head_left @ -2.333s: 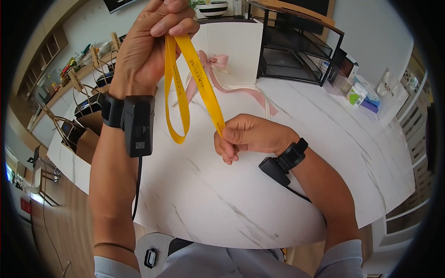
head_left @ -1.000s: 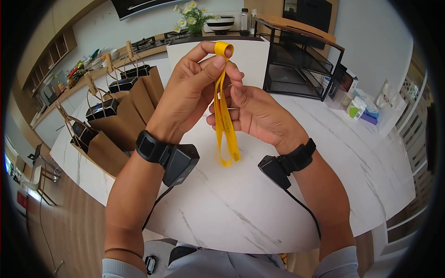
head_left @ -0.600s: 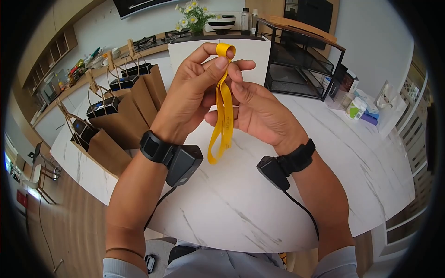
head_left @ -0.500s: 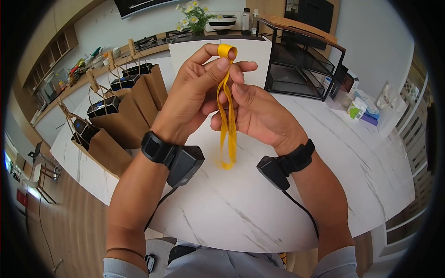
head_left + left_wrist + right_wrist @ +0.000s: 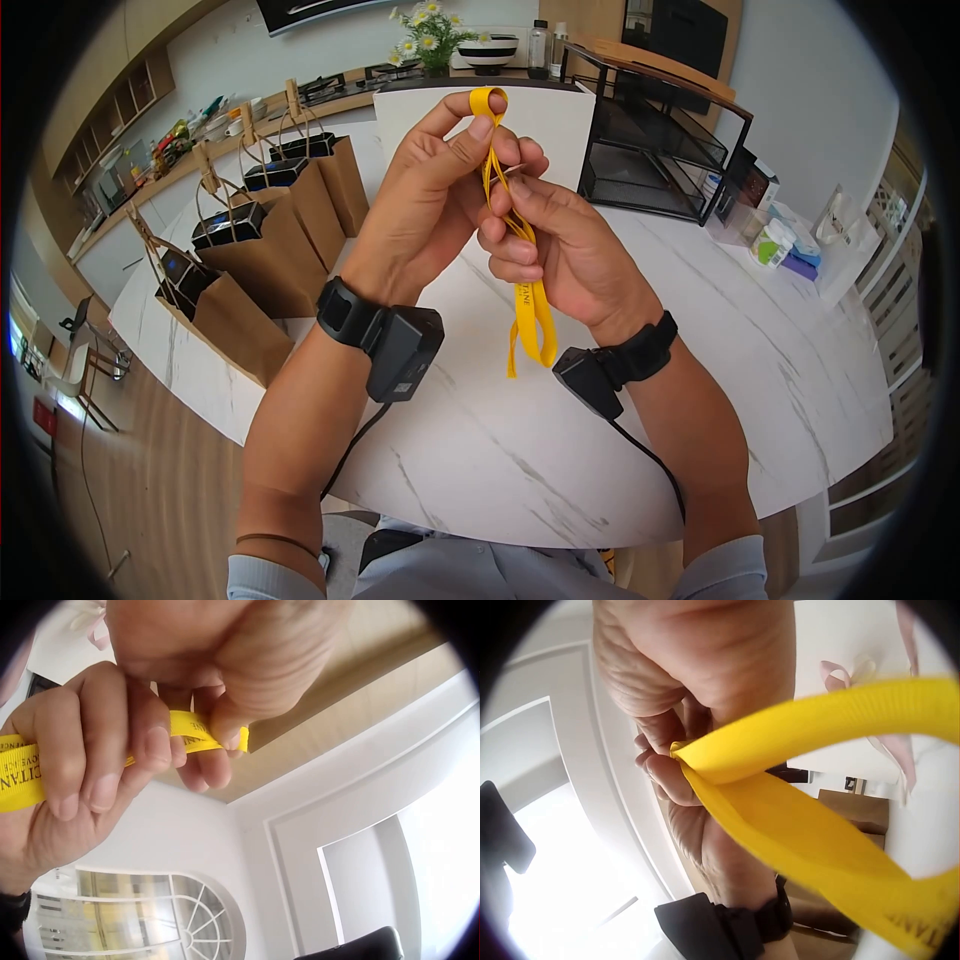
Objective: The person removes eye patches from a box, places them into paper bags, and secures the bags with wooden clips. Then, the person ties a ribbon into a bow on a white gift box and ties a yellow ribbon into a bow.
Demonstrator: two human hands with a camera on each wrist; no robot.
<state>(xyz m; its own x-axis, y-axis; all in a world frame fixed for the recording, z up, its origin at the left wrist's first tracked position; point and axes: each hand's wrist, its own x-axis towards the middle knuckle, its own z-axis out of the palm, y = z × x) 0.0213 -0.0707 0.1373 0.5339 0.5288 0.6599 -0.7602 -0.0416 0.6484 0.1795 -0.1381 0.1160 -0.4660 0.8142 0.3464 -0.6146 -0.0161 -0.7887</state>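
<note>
A yellow ribbon with dark printed lettering (image 5: 531, 300) hangs between both hands over the table. The thumb and index finger of my left hand (image 5: 425, 190) pinch it just below a small loop, which stands up over the index fingertip. Right below, my right hand (image 5: 570, 240) curls its fingers round the gathered strands, fingertips close to the left ones. The long loops and a loose end dangle under the right hand. In the left wrist view the right fingers (image 5: 82, 742) wrap the printed ribbon (image 5: 19, 780). Two broad yellow lengths (image 5: 780, 817) spread from the pinch in the right wrist view.
Several brown paper bags (image 5: 275, 245) with wooden clothespins on their handles line the left of the white marbled table (image 5: 450, 450). A white box (image 5: 560, 130) and a black mesh shelf (image 5: 650, 160) stand behind. A pink bow (image 5: 840, 675) hangs on white. Small bottles (image 5: 770, 240) sit right.
The hands came together from holding the ribbon stretched apart, and a small loop formed at the left fingers. Most recently the right fingers closed round the strands below, pulling the tails rightward.
</note>
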